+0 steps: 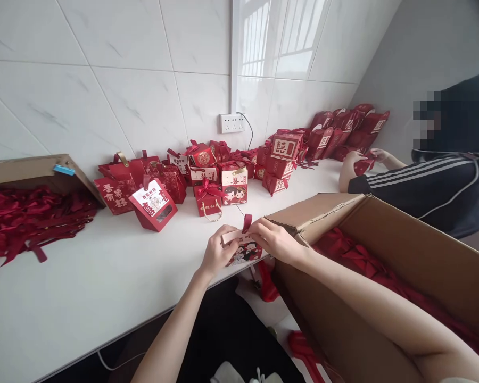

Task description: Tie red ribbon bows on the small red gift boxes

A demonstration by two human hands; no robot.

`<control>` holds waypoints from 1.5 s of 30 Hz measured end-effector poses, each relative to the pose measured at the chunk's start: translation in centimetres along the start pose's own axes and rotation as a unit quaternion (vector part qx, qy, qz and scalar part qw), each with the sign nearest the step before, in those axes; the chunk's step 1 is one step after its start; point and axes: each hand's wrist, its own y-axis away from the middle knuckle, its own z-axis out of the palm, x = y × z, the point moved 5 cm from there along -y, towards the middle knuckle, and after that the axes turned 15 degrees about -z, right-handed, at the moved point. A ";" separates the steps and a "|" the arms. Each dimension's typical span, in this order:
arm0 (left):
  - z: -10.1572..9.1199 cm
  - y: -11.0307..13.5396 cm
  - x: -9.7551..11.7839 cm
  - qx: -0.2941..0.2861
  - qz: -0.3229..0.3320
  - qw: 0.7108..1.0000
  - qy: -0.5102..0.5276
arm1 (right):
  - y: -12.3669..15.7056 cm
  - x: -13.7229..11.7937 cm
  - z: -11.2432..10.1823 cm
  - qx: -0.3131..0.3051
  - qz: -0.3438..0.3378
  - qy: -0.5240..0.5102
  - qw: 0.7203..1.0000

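At the front edge of the white table, a small red and white gift box (245,254) with cartoon figures on its front stands between my hands. A dark red ribbon loop (247,222) sticks up from its top. My left hand (220,249) grips the box's left side, its thumb across the white upper band. From the right, my right hand (272,239) pinches the top next to the ribbon; its fingertips partly hide the band. Just behind stand a red box with a bow (208,201) and a white-topped box with cartoon faces (235,187).
A large open cardboard box (335,210) with red ribboned pieces stands right, under my right forearm. Another carton (32,166) of red ribbons lies left. Several red gift boxes (154,205) line the wall below a power socket (232,123). At far right, a co-worker (419,175) handles a red item.
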 end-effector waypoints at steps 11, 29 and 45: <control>0.1 -2.4 1.9 -0.023 -0.007 1.000 -0.014 | 0.1 0.4 0.9 -0.028 0.029 -0.020 0.999; 0.7 -2.5 0.4 0.007 -0.036 0.998 0.042 | 0.3 1.6 1.1 0.049 0.137 -0.091 0.985; 1.0 -2.6 -1.9 0.017 -0.048 0.992 0.111 | -0.3 1.9 1.0 0.063 0.157 -0.125 0.978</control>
